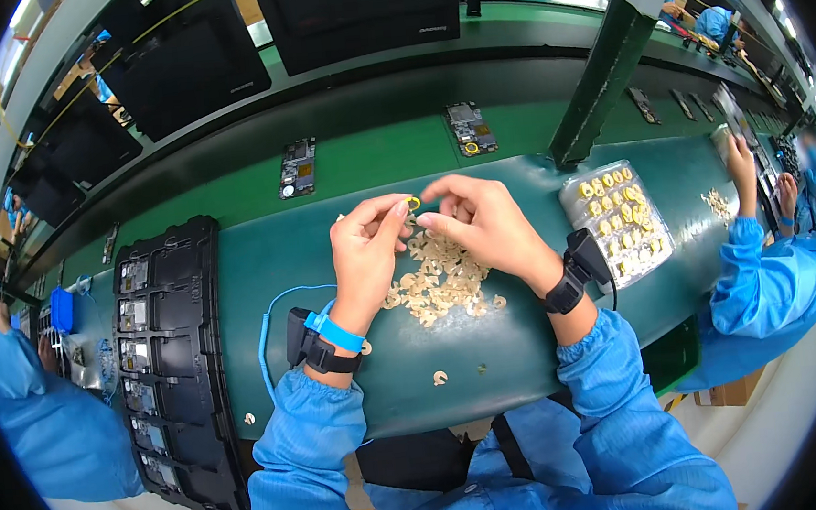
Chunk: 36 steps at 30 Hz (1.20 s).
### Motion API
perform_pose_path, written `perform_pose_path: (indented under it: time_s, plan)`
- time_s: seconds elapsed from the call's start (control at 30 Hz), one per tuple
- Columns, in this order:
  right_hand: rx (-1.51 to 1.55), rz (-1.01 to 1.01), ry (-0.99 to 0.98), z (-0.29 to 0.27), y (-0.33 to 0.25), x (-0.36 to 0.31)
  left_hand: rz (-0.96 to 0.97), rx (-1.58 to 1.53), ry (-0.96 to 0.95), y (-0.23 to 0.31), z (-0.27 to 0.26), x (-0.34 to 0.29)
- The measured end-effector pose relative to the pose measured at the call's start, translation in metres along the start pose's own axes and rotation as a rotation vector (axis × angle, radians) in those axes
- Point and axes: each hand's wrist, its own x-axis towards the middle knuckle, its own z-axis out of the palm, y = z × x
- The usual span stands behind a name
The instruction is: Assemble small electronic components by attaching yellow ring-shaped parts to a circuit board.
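Above the middle of the bench, my left hand point(366, 249) pinches a small yellow ring-shaped part point(413, 203) between thumb and fingertips. My right hand point(494, 221) is just to the right of the ring, its index finger bent and its thumb stretched toward my left fingers. A gap shows between its fingertips, and I see nothing held there. Under both hands lies a loose pile of small cream-coloured notched pieces point(443, 276). To the right, a clear plastic tray point(655, 257) carries rows of round yellow parts point(615, 202).
A black tray point(185, 368) with several boards stands at the left. Two circuit boards point(298, 168) lie on the green strip point(381, 152) ahead. A green post point(601, 91) rises behind the clear tray. Co-workers in blue sleeves point(764, 270) sit at either side. A blue cord point(268, 333) trails from my left wrist.
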Motion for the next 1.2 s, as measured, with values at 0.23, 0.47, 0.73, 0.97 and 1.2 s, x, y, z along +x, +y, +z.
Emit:
perform_pose_path:
  time_s: [0.23,0.47,0.73,0.97,1.2]
  plan:
    - [-0.219,-0.458,0.25,0.002,0.015,0.004,-0.174,-0.146,-0.105,0.008,-0.005,-0.003]
    - [-0.393,-0.675,0.196,-0.001,0.012,-0.001,-0.251,-0.344,-0.142,0.003,-0.005,-0.009]
    - [0.143,-0.12,0.097,0.003,0.01,-0.003,-0.062,-0.217,-0.115,0.006,0.0,-0.006]
    - [0.255,-0.003,0.12,-0.009,0.02,-0.035,-0.03,-0.24,-0.163,-0.008,0.028,-0.025]
    - [0.476,0.059,0.268,-0.033,0.045,-0.053,0.063,-0.313,0.008,0.019,0.017,-0.081]
